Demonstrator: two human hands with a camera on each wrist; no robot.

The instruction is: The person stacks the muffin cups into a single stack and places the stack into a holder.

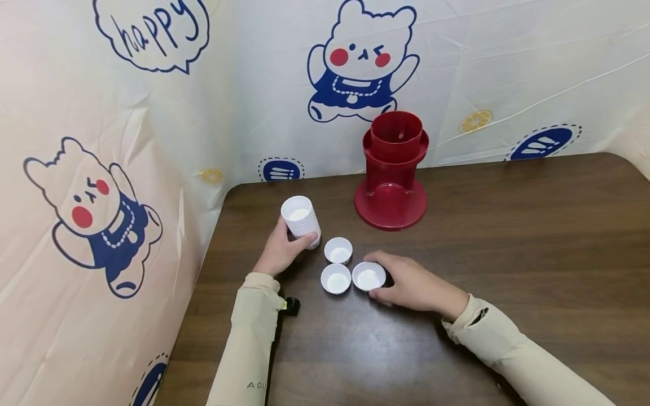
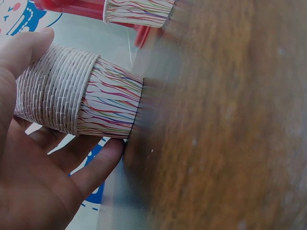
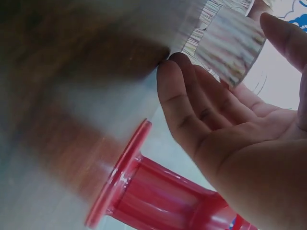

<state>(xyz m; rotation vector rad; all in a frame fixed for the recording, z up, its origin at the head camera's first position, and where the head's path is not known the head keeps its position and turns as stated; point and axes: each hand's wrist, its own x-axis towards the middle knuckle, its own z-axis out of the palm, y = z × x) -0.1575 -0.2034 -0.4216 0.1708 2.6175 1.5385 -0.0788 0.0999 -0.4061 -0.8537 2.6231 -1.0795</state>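
My left hand (image 1: 283,249) grips a tall stack of nested paper cups (image 1: 301,221), tilted, its base on the dark wooden table (image 1: 508,237). In the left wrist view the stack (image 2: 76,98) shows ribbed rims and a colour-striped side, with my thumb over it and my fingers under it. Three single white cups stand just right of it: one at the back (image 1: 338,250), one at the front left (image 1: 336,278), and one at the front right (image 1: 368,276). My right hand (image 1: 406,285) holds that front right cup (image 3: 230,43) between thumb and fingers.
A red cylindrical stand with a round foot (image 1: 391,169) stands at the back of the table, behind the cups. A cartoon-printed cloth (image 1: 101,169) walls in the back and left side. A small black object (image 1: 291,306) sits by my left sleeve.
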